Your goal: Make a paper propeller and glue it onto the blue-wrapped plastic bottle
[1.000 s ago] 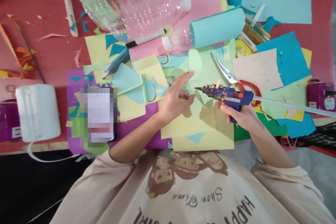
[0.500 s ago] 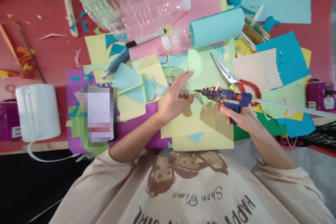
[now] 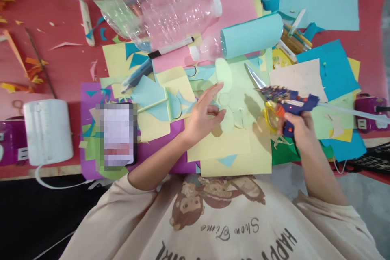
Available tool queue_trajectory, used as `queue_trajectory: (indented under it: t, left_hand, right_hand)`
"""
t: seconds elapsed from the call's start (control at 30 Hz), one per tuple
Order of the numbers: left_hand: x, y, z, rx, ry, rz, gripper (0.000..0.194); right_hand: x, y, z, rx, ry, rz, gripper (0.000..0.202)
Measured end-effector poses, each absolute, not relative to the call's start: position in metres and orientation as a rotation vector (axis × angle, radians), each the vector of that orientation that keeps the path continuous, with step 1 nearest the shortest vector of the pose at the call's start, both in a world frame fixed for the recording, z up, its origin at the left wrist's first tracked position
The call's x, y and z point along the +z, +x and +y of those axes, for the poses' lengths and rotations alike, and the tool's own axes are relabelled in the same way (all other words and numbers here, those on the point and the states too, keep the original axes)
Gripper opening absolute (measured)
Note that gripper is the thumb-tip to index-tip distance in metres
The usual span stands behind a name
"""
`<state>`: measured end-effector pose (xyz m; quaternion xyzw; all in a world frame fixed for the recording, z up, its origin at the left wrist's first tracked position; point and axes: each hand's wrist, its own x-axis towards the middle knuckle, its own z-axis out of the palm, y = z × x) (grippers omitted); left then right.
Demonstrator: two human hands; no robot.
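Observation:
My right hand [image 3: 300,128] is wrapped round the handle of a blue glue gun [image 3: 297,103], held over the right side of the papers with its nozzle pointing left. A clear glue stick [image 3: 350,111] sticks out of its back. My left hand [image 3: 204,111] lies with fingers apart. Its index fingertip touches a pale green rounded paper cutout [image 3: 224,74], and its thumb rests at the edge of a lower round cutout [image 3: 228,121]. A small paper circle [image 3: 224,99] lies between them. Scissors [image 3: 252,75] lie partly hidden under the glue gun.
A bottle wrapped in light blue paper [image 3: 252,34] lies ahead, near clear plastic bottles [image 3: 179,16] and a marker [image 3: 172,46]. Left are a blurred phone [image 3: 118,134] and a white device [image 3: 48,132]. Coloured paper sheets and scraps cover the red table [image 3: 67,65].
My right hand has drawn the glue gun to the right, away from the cutouts, and now covers the scissors' handles. My left hand has stayed in place.

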<state>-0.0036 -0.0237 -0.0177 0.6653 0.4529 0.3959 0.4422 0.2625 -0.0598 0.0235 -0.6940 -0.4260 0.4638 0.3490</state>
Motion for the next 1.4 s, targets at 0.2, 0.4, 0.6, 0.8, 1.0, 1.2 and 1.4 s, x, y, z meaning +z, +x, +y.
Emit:
queue_trajectory:
  t: [0.2,0.4,0.6,0.8,1.0,1.2,1.4]
  left_hand:
    - [-0.020,-0.003,-0.024,0.996,1.633,1.125,0.063]
    - [-0.023,-0.004,-0.022,1.013,1.588,1.133,0.062]
    - [-0.021,-0.005,-0.022,1.010,1.587,1.142,0.060]
    - [-0.020,-0.006,-0.022,1.020,1.572,1.157,0.059]
    - [-0.021,-0.007,-0.020,1.012,1.580,1.178,0.059]
    - [-0.022,-0.013,-0.012,1.051,1.652,1.233,0.057]
    - [-0.018,-0.029,0.001,1.146,1.652,1.328,0.059]
  right_hand:
    - [0.017,0.312,-0.045,0.732,-1.785,-0.756,0.016]
    - [0.005,0.351,-0.025,0.562,-2.001,-0.677,0.014]
    - [0.014,0.363,-0.021,0.484,-2.266,-0.935,0.028]
    - [0.022,0.363,-0.008,-0.239,-2.673,-1.320,0.033]
    - [0.032,0.321,0.028,-0.338,-2.168,-1.737,0.007]
    - [0.047,0.248,0.078,-0.056,-1.613,-2.298,0.045]
    - [0.041,0.203,0.119,0.064,-1.496,-2.622,0.079]
